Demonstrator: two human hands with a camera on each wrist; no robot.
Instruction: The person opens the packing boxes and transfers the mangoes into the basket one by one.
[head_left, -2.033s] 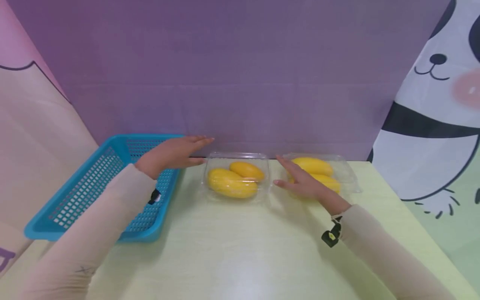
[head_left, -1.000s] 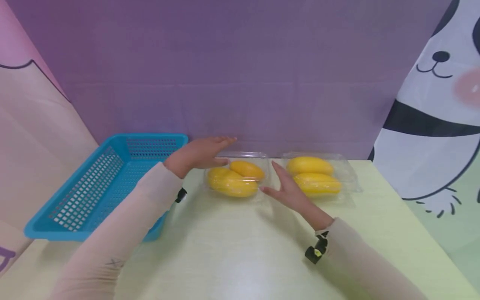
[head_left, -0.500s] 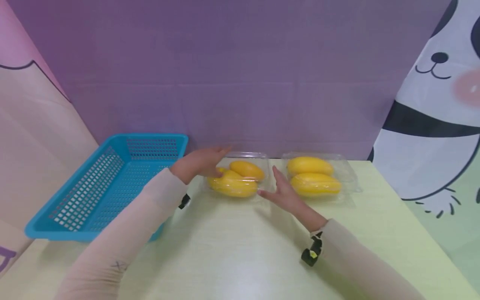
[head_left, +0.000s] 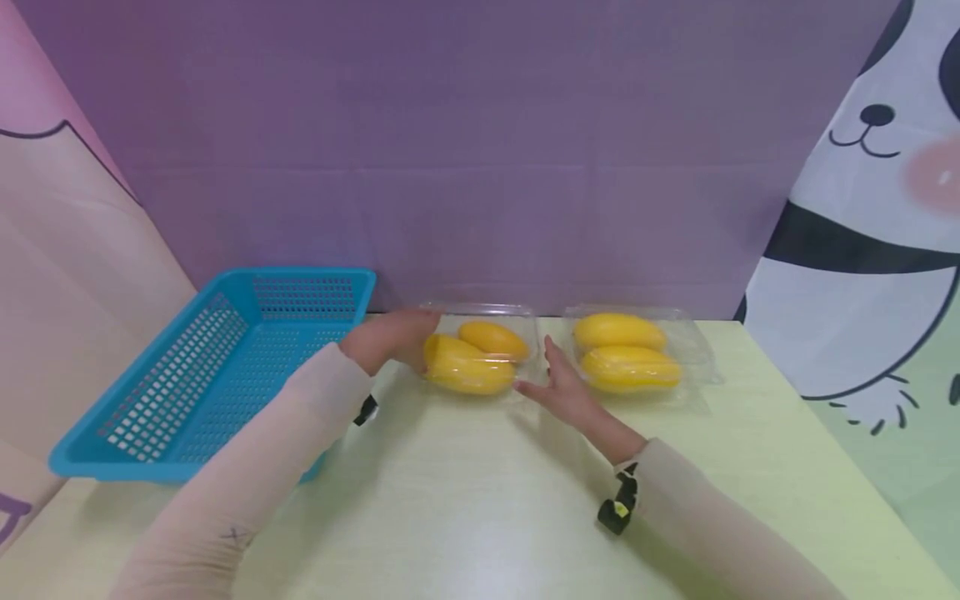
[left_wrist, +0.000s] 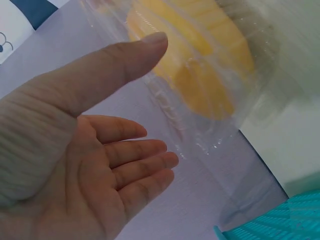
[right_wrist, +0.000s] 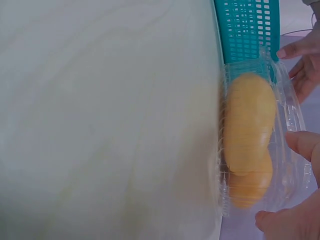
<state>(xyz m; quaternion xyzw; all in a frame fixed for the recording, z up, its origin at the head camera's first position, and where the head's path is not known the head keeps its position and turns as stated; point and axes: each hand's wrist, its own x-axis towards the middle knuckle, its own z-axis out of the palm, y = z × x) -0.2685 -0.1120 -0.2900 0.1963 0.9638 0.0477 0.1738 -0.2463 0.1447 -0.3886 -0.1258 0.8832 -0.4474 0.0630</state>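
Note:
A clear plastic clamshell box [head_left: 487,309] stands near the back of the table, with a large yellow mango-like fruit [head_left: 472,371] in front of a smaller orange-yellow one [head_left: 495,338]. My left hand [head_left: 393,335] is at the left end of this box. In the left wrist view its fingers are extended, with the thumb [left_wrist: 125,57] in front of the plastic; contact is unclear. At the box's right end is my right hand [head_left: 566,392], thumb and fingers spread apart around the corner. Whether it touches the plastic I cannot tell.
A second clear box [head_left: 693,342] with two yellow fruits [head_left: 630,368] stands just right of my right hand. On the left is a blue mesh basket [head_left: 315,273], under and beside my left forearm. A purple cloth [head_left: 480,167] hangs behind the table.
My left hand has moved right from above the basket, then lowered to the box's left end. My right hand has moved left from the second box to the first box's right end.

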